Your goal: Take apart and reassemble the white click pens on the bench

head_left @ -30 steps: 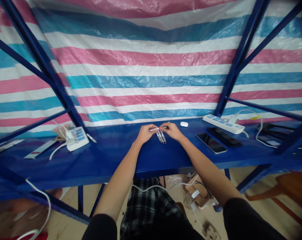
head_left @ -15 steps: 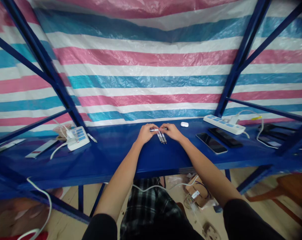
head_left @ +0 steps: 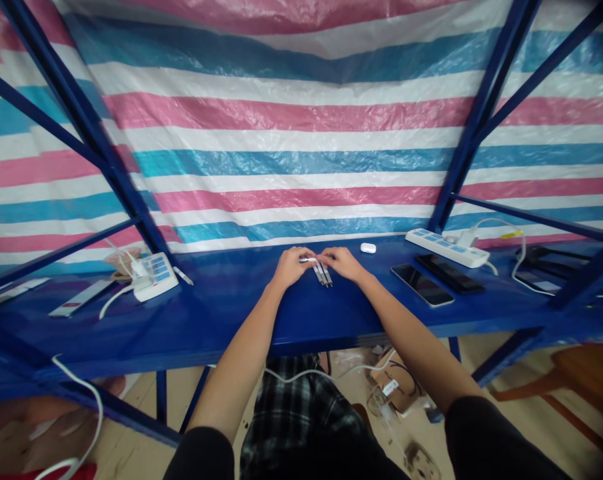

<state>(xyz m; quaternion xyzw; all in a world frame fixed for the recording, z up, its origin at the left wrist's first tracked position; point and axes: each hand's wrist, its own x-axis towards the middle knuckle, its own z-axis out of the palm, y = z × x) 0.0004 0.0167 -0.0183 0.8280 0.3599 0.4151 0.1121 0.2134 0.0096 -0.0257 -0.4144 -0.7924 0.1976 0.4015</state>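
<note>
Little has changed from a second ago: the left hand (head_left: pixel 292 268) and right hand (head_left: pixel 343 263) sit almost where they were, close together at the middle of the shelf, with the wrists resting low. Their fingers stay narrowly closed, and the fingertips of both meet on a slim white pen (head_left: pixel 308 260) lying crosswise between them. Just below it, a small bunch of slim pens (head_left: pixel 322 274) lies side by side, tips toward the person, touching the right hand's fingers; how many is too small to tell.

The blue steel shelf (head_left: pixel 231 313) carries a white earbud case (head_left: pixel 365 248) just beyond the right hand. Further right lie two smartphones (head_left: pixel 422 285) and a white power strip (head_left: pixel 446 248) with a cable. Left of the hands stand a second power strip (head_left: pixel 155 277) and a loose pen (head_left: pixel 182 275). A pink, white and blue striped tarp (head_left: pixel 301 173) hangs behind the blue uprights (head_left: pixel 481 113). Below the shelf, plaid shorts (head_left: pixel 301 417) show above a wooden floor (head_left: pixel 131 427), with a cardboard scrap (head_left: pixel 394 383) and a wooden chair (head_left: pixel 581 373) to the right.
</note>
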